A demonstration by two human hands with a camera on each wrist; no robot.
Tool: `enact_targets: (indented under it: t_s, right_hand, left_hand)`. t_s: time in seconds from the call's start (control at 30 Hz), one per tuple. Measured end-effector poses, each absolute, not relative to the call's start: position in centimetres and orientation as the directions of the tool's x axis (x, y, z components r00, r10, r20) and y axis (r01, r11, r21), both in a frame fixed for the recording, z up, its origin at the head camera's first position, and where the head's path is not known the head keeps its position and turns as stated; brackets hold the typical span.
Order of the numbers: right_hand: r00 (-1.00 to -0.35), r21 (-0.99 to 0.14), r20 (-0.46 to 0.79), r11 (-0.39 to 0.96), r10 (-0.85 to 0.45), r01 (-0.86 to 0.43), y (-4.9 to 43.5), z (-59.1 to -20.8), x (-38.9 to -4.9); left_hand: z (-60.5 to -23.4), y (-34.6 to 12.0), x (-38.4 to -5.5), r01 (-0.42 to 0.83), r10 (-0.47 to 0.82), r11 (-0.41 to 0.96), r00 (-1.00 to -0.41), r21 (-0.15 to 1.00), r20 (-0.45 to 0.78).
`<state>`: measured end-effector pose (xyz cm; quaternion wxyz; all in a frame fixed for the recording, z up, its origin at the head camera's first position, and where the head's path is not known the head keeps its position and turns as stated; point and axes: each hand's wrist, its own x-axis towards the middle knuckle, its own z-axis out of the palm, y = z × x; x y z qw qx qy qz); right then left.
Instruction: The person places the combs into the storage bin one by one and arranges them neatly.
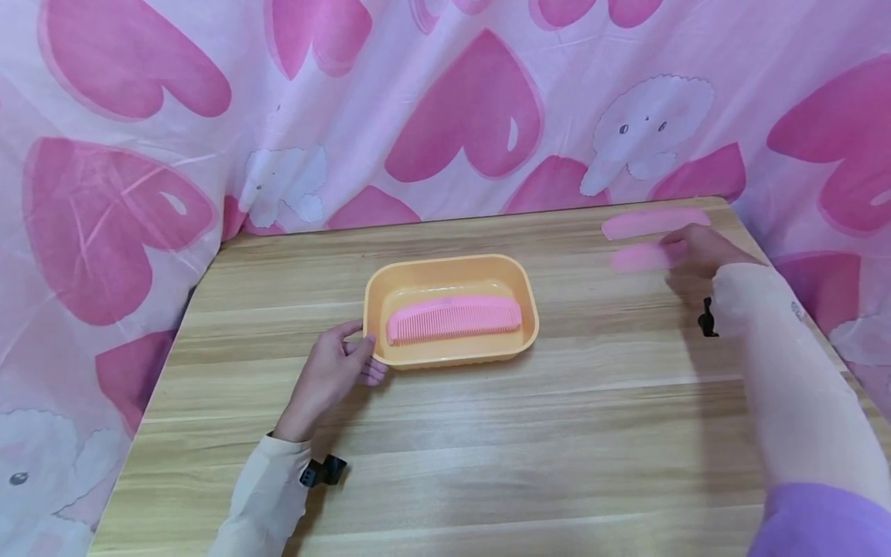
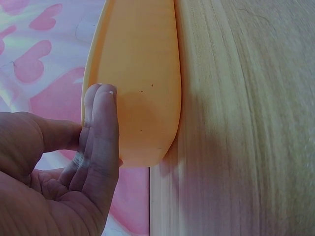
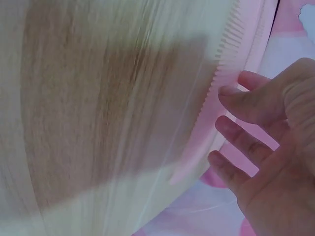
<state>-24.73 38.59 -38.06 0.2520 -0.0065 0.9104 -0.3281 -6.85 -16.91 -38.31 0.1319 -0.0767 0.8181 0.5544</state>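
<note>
A pink comb (image 1: 452, 319) lies inside an orange plastic tray (image 1: 372, 309), its teeth facing the near side. My left hand (image 1: 334, 363) grips the tray's left end; in the left wrist view the thumb is at the rim and the fingers (image 2: 102, 113) lie along the outer wall. At the table's far right, my right hand (image 1: 710, 249) pinches the nearer of two pink combs, the near comb (image 1: 636, 257), at its right part. The right wrist view shows thumb and index finger on this toothed comb (image 3: 209, 110), the other fingers spread apart. The far comb (image 1: 650, 223) lies just behind it.
A wooden table (image 1: 487, 449) carries everything. Behind it and along both sides hangs a pink curtain (image 1: 362, 116) with hearts and cartoon animals, close to the table's back edge. Black wrist mounts (image 1: 323, 470) sit on both sleeves.
</note>
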Motion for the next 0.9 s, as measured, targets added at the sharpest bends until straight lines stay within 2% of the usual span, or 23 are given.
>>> enact_targets:
  t_s: [0.03, 0.13, 0.47, 0.9]
  right_hand:
    - [-0.893, -0.549, -0.398, 0.835, -0.209, 0.049, 38.8, -38.4, -25.1]
    - [-0.899, -0.475, -0.348, 0.877, -0.264, -0.073, 39.0, -38.8, -25.5]
    - [-0.899, -0.496, -0.328, 0.863, -0.292, -0.100, 37.3, -39.1, -24.2]
    - [-0.862, -0.528, -0.167, 0.782, -0.478, -0.332, 35.3, -40.1, -23.3]
  left_hand:
    - [-38.3, -16.9, -6.9, -0.271, 0.021, 0.375, -0.954, 0.886, -0.300]
    - [-38.3, -16.8, -7.0, -0.273, 0.017, 0.379, -0.953, 0.884, -0.301]
    - [-37.9, -16.9, -7.0, -0.294, 0.021, 0.352, -0.947, 0.888, -0.322]
    - [-38.1, -16.9, -6.8, -0.271, 0.028, 0.363, -0.953, 0.891, -0.302]
